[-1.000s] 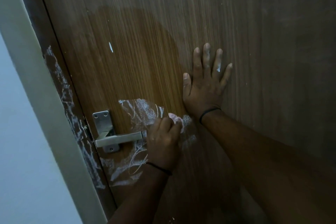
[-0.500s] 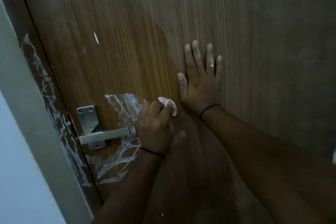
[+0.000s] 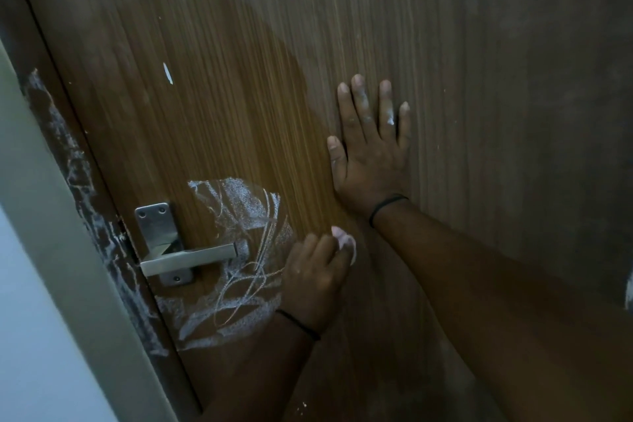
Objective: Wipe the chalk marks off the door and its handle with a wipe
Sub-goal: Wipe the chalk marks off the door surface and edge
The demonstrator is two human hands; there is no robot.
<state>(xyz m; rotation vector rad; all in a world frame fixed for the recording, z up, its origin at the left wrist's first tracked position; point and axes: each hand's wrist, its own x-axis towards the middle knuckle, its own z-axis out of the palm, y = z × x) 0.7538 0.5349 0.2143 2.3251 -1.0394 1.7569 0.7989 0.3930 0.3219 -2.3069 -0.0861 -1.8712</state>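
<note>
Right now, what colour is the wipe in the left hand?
Pale pink-white wipe, bunched in the left hand; head view, the only one.

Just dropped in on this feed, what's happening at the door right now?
A person is cleaning chalk off a wooden door. The left hand grips a crumpled wipe against the wood, just right of the handle. The right hand lies flat on the door higher up. White chalk marks still sit around the handle, with more down the door's edge, so the job isn't finished.
</note>
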